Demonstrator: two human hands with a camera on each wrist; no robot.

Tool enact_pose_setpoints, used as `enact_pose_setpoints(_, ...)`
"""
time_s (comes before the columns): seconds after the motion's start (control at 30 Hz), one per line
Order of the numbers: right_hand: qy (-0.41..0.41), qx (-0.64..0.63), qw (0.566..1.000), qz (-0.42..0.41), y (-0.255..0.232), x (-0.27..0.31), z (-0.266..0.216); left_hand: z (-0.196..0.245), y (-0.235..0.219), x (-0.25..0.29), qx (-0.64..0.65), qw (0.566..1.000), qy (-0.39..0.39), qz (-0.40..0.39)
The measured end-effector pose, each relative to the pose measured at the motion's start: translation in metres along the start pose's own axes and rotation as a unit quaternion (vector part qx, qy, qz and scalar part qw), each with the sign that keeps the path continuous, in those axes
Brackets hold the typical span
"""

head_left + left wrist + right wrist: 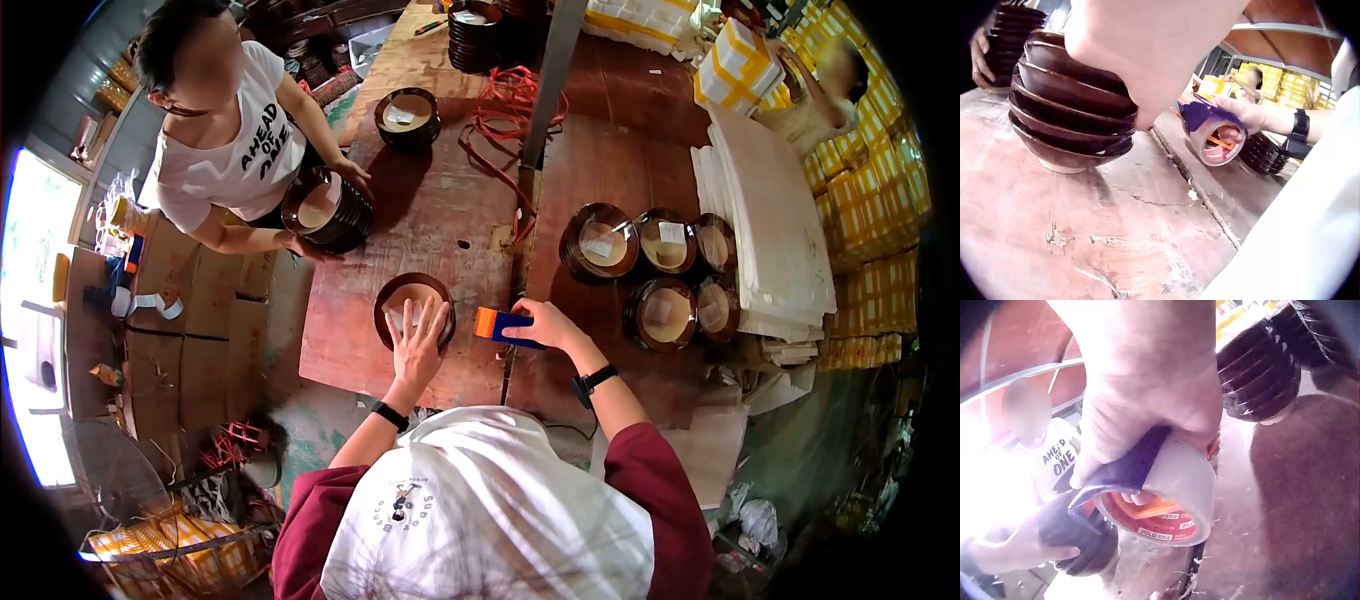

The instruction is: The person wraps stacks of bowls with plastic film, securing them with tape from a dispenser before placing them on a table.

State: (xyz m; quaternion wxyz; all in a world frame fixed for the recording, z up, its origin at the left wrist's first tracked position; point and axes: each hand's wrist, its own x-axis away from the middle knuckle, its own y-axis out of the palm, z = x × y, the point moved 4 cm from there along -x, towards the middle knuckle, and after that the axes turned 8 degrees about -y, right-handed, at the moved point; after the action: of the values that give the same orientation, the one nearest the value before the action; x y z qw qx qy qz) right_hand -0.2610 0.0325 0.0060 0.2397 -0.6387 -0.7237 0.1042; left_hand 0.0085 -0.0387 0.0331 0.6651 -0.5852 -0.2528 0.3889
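My left hand (417, 335) lies with fingers spread over the top of a stack of dark brown bowls (1072, 119), touching a pale label inside the uppermost bowl. The stack stands upright on the reddish wooden table (460, 260). Beside it, to the right, my right hand (545, 325) grips a blue and orange tape dispenser (488, 323). A wide roll of clear tape (1188, 472) with a red and white core sits in the dispenser, and fingers show through its ring in the right wrist view. Tape dispenser and bowls are apart.
Across the table a person (235, 130) holds another bowl stack (330, 210). One more stack (407, 120) stands nearby, and several labelled stacks (600, 243) stand at right. Red strapping (500, 105) lies near a metal post (550, 85). White sheets (770, 220) are piled at the right edge.
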Motion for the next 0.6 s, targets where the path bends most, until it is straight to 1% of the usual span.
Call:
enact_pose_setpoints(0.03,0.002,-0.008,1.0,-0.003,0.0,0.001,0.0,0.0,-0.001,0.0,0.017,1.0,-0.001,0.0)
enact_pose_setpoints(0.17,-0.008,-0.037,0.999,-0.008,0.002,0.004,0.011,-0.002,0.0,0.0,-0.01,1.0,0.006,0.004)
enact_pose_setpoints(0.23,-0.013,-0.052,0.999,-0.005,0.0,0.009,0.009,-0.003,0.0,-0.001,-0.017,1.0,0.01,0.004)
enact_pose_setpoints(0.33,0.002,-0.091,0.996,-0.002,0.0,0.016,0.005,-0.004,0.001,0.0,-0.013,1.0,0.01,0.005)
enact_pose_setpoints(0.43,0.002,-0.097,0.995,0.006,0.005,0.018,0.01,-0.004,0.004,0.0,-0.006,1.0,0.008,0.003)
enact_pose_setpoints(0.53,-0.023,-0.116,0.992,0.036,0.011,0.015,0.018,-0.004,0.005,0.001,-0.019,1.0,0.008,-0.005)
enact_pose_setpoints(0.6,-0.02,-0.121,0.992,0.03,0.008,0.017,0.018,-0.004,0.005,0.001,-0.017,1.0,0.007,-0.008)
